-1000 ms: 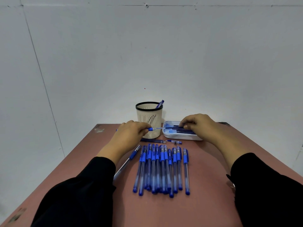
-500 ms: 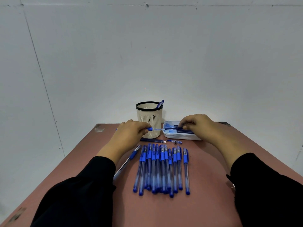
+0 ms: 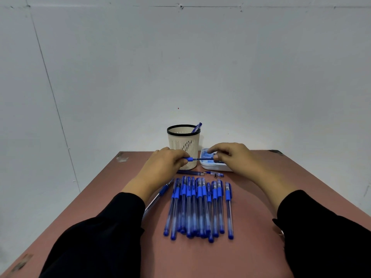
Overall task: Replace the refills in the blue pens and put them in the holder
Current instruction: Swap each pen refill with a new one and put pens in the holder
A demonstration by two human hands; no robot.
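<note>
My left hand [image 3: 162, 167] grips the barrel of a blue pen [image 3: 190, 159] whose blue grip end pokes out toward the right. My right hand [image 3: 232, 157] pinches a thin refill [image 3: 202, 158] that runs into that grip end. Both hands hover in front of the cream mesh holder [image 3: 183, 145], which has a black rim and one blue pen [image 3: 197, 127] leaning in it. A row of several blue pens [image 3: 198, 205] lies side by side on the table in front of me.
A white tray [image 3: 212, 167] with blue refills sits right of the holder, partly under my right hand. Loose refills [image 3: 190, 173] and a pen cap [image 3: 216, 174] lie between tray and pen row. One more pen [image 3: 160, 194] lies under my left wrist. The reddish table [image 3: 261, 247] meets a white wall.
My right hand has slid left toward my left hand, so the exposed length of refill between them is shorter. The left hand has stayed in place.
</note>
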